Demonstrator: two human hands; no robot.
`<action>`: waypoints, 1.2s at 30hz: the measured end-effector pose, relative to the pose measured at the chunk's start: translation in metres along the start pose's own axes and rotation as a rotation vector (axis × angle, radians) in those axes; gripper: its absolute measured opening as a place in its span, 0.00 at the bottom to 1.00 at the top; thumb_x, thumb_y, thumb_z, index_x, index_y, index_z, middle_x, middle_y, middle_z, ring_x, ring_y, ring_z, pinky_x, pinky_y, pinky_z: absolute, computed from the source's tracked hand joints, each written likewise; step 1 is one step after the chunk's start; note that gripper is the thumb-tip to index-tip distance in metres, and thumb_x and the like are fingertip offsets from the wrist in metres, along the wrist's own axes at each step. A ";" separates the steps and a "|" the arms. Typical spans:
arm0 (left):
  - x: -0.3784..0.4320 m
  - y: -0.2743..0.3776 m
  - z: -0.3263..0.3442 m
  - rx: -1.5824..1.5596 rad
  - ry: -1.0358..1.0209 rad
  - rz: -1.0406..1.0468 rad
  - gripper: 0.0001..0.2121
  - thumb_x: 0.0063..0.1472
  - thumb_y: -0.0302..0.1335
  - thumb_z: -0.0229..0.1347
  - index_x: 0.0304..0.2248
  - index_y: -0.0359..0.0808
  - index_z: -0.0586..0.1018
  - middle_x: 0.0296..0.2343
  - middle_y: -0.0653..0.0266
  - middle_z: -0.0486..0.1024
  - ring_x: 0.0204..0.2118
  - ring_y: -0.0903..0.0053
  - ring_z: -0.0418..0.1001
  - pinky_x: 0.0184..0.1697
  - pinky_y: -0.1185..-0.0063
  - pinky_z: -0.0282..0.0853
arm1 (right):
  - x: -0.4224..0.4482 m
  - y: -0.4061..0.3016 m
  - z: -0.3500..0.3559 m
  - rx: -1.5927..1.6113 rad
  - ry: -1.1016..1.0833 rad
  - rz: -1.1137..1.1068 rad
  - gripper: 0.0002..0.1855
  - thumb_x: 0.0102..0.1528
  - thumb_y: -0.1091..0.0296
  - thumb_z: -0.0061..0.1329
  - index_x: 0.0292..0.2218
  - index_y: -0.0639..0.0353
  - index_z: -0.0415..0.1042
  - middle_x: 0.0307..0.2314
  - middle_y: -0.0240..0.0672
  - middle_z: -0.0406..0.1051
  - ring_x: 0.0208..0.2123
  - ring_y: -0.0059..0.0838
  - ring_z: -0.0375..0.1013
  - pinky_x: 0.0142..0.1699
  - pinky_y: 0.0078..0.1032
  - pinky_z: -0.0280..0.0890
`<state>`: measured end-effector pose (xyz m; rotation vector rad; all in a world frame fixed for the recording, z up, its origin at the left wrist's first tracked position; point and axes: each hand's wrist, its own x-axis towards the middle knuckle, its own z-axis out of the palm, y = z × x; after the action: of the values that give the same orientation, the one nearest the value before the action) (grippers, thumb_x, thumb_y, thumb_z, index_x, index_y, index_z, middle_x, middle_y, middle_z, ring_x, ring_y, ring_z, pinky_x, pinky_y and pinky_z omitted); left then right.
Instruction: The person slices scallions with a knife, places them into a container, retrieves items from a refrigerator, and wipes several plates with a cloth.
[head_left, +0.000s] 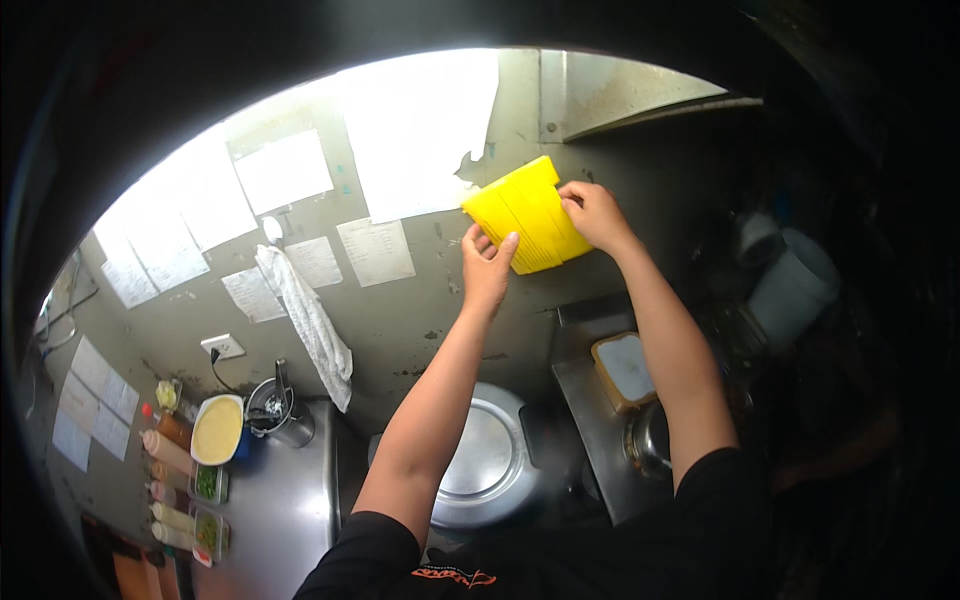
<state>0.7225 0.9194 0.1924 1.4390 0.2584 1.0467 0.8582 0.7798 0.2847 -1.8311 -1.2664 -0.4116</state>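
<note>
In front of the wall, both arms reach up to a bright yellow ridged object (525, 214), perhaps a folder or plastic sheet; its exact kind cannot be told. My left hand (489, 262) grips its lower left edge, with the thumb across the ridged face and the fingers behind. At the right edge, my right hand (596, 214) pinches it between thumb and curled fingers. The yellow thing is tilted, close to the lower right corner of a large white paper (420, 142) on the wall.
A white towel (307, 322) hangs at left. Squeeze bottles (169, 450), a tub of yellow contents (217, 429) and a metal container with utensils (289, 420) stand by a steel counter (277, 502). Below lies a round metal lid (480, 450); right, another tub (626, 367) and a white bucket (795, 292).
</note>
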 end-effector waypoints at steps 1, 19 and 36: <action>0.004 -0.003 0.011 -0.096 0.021 -0.056 0.39 0.54 0.39 0.63 0.56 0.27 0.57 0.49 0.42 0.62 0.51 0.58 0.66 0.55 0.66 0.61 | 0.004 0.005 -0.009 0.007 -0.011 -0.015 0.12 0.57 0.70 0.43 0.35 0.68 0.75 0.31 0.43 0.77 0.33 0.41 0.76 0.40 0.29 0.68; 0.015 -0.010 0.035 -0.011 0.005 -0.036 0.29 0.55 0.30 0.63 0.47 0.28 0.59 0.39 0.52 0.70 0.41 0.69 0.74 0.43 0.76 0.71 | 0.016 0.049 -0.063 1.572 0.650 0.082 0.09 0.58 0.64 0.51 0.39 0.56 0.71 0.35 0.31 0.73 0.38 0.27 0.71 0.47 0.28 0.64; -0.143 0.118 -0.094 -0.290 -0.233 -0.042 0.45 0.45 0.52 0.66 0.54 0.32 0.61 0.47 0.59 0.66 0.50 0.72 0.66 0.53 0.74 0.62 | -0.105 -0.115 0.052 0.462 0.445 -0.236 0.08 0.52 0.79 0.54 0.30 0.61 0.65 0.35 0.45 0.74 0.37 0.37 0.74 0.43 0.29 0.68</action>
<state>0.5257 0.8580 0.2171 1.2716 -0.0315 0.8348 0.7017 0.7727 0.2362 -1.1304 -1.1470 -0.5638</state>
